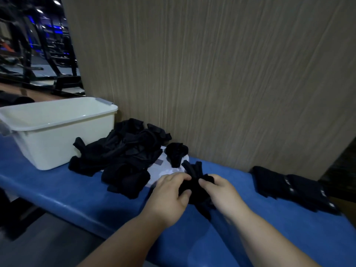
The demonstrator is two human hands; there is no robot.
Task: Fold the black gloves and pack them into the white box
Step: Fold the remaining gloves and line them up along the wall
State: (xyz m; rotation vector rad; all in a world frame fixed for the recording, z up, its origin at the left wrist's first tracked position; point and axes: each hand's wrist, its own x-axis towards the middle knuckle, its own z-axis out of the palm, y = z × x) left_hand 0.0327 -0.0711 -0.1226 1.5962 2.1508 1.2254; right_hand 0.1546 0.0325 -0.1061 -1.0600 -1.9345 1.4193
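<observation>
Both hands pinch one black glove just above the blue table: the left hand and right hand each have their fingers curled into the cloth. It looks light, limp and easy to crease, so it is best gripped at the cuff and fingertips. The loose glove pile lies between the hands and the white box, whose top is open. The wood-grain wall closes off the far edge, and the table's near edge is close.

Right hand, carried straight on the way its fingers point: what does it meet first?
The right hand pinches the black glove, so that comes first. Past it, probably the left hand, which holds the same glove, though depth is unclear.
</observation>
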